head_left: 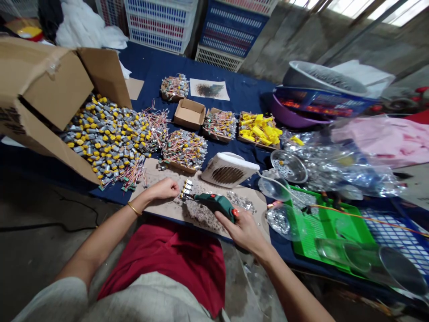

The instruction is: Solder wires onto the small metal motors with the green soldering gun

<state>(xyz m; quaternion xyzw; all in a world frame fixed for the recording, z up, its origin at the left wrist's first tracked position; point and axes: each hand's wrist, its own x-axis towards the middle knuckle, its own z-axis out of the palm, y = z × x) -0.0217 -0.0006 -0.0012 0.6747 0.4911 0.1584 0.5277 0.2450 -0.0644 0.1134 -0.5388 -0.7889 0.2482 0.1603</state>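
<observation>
The table (234, 76) is covered in navy cloth and stands on a concrete floor (43, 223). Behind it are a rough concrete wall (284, 40) and stacked plastic crates (161, 22). Yellow-capped small motors with coloured wires (107, 138) lie heaped before a cardboard carton (50, 85); the carton's dark print is cut off and unreadable.

Left hand (164, 190): curled, resting on a cardboard sheet (161, 172), just beside small silver parts (186, 190). Right hand (239, 230): closed narrowly around a green power tool (214, 203), its nose at those parts. Metal shavings (204, 214) litter the sheet. A green plastic tray (321, 228) sits to the right.
</observation>
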